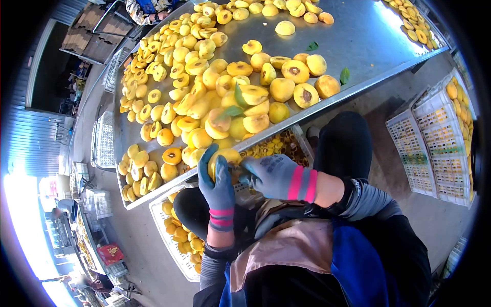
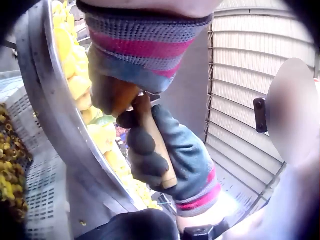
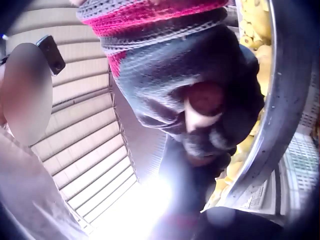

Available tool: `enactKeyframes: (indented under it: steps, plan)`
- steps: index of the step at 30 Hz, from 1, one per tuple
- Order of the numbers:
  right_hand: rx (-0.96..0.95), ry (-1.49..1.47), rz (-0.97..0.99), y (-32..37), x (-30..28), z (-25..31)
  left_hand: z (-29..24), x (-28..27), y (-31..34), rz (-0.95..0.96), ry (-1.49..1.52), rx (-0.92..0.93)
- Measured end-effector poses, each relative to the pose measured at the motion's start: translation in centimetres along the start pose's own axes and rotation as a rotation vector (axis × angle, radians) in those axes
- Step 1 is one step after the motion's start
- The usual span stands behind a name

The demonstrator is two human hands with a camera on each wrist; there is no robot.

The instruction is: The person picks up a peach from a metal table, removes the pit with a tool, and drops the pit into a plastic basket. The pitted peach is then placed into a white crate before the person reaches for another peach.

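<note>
In the head view my left hand [image 1: 217,189], in a grey glove with pink bands, holds a yellow peach [image 1: 225,156] just over the near edge of the metal table [image 1: 358,53]. My right hand [image 1: 273,176], gloved alike, is close against that peach. The left wrist view shows its fingers wrapped round a wooden-handled tool [image 2: 154,137]. A bit of metal shows where the handle meets the peach; the rest of the working end is hidden. Many peach halves [image 1: 199,107] and whole-looking peaches lie heaped beyond my hands, some with pits showing.
Below the table edge stands a crate of pits and scraps [image 1: 279,146]. A white crate [image 1: 169,258] with peach pieces is beside my left leg. Stacked white crates [image 1: 434,148] stand at right. Green leaves [image 1: 344,75] lie on the table, and another person [image 1: 148,11] is at its far side.
</note>
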State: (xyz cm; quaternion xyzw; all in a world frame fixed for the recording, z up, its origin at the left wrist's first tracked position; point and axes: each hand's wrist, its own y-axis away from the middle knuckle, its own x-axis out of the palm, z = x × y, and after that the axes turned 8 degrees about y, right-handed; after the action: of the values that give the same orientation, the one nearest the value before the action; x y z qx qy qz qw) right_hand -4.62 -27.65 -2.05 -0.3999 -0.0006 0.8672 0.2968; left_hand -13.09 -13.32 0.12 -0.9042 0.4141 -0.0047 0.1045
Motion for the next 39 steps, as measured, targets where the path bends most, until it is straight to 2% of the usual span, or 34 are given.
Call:
enactKeyframes:
  steps: [2,3,6,9,14,18,22,25,27,30,32,33,34,35,36,37,38,39]
  plan:
    - [-0.002,0.215,-0.066,-0.1,-0.8,1.4,0.4,-0.1,-0.4,0.001,-0.016,0.0]
    - [0.027,0.245,-0.005,-0.1,-0.6,1.1,0.3,-0.1,-0.6,0.018,-0.015,-0.017]
    - [-0.091,0.282,-0.029,0.0,-0.4,-0.1,0.1,-0.5,-0.5,0.048,-0.021,-0.075]
    - [-0.056,0.243,0.119,-0.1,-1.4,0.0,-0.2,-0.6,-0.7,0.11,-0.049,-0.062]
    - [-0.002,-0.078,0.148,-0.1,-1.2,-1.6,1.2,-1.1,-0.7,0.215,-0.081,0.077]
    - [0.02,-0.239,0.19,-0.4,-3.1,-1.1,1.5,-0.9,-0.5,0.215,0.021,0.026]
    - [-0.003,-0.397,0.187,-0.3,-2.4,-1.8,1.9,-1.2,-0.3,0.234,0.047,-0.005]
    - [0.245,-0.558,0.459,-0.5,-3.9,-0.6,1.9,-1.3,0.1,0.236,0.075,-0.022]
    - [0.155,-0.614,0.414,0.0,-2.3,-1.7,2.3,-1.1,0.6,0.212,0.111,-0.017]
    - [0.149,-0.783,0.349,0.8,-2.3,-2.7,2.4,-2.3,0.6,0.183,-0.002,0.005]
    - [0.277,-0.76,0.342,1.0,-2.4,-2.6,2.7,-3.2,0.8,0.067,0.204,-0.082]
    - [0.377,-0.662,0.354,0.8,-2.2,-2.1,2.9,-3.9,0.8,0.046,0.168,-0.031]
    - [0.471,-0.564,0.371,0.8,-1.8,-1.6,3.1,-4.8,0.8,0.087,-0.129,0.126]
    - [0.231,-0.19,0.234,1.6,1.0,-4.0,3.4,-5.8,0.9,0.082,-0.422,0.294]
    - [0.281,-0.009,0.282,2.0,2.2,-5.0,2.6,-6.3,1.2,0.057,-0.52,0.217]
    - [0.309,0.172,0.331,2.2,3.6,-6.0,2.7,-7.1,1.2,0.057,-0.426,0.207]
    - [0.265,0.248,0.36,2.4,5.6,-8.0,2.7,-7.6,1.4,0.023,-0.307,0.151]
    - [0.296,0.265,0.438,2.0,5.4,-7.6,2.8,-8.1,1.6,-0.016,-0.185,0.101]
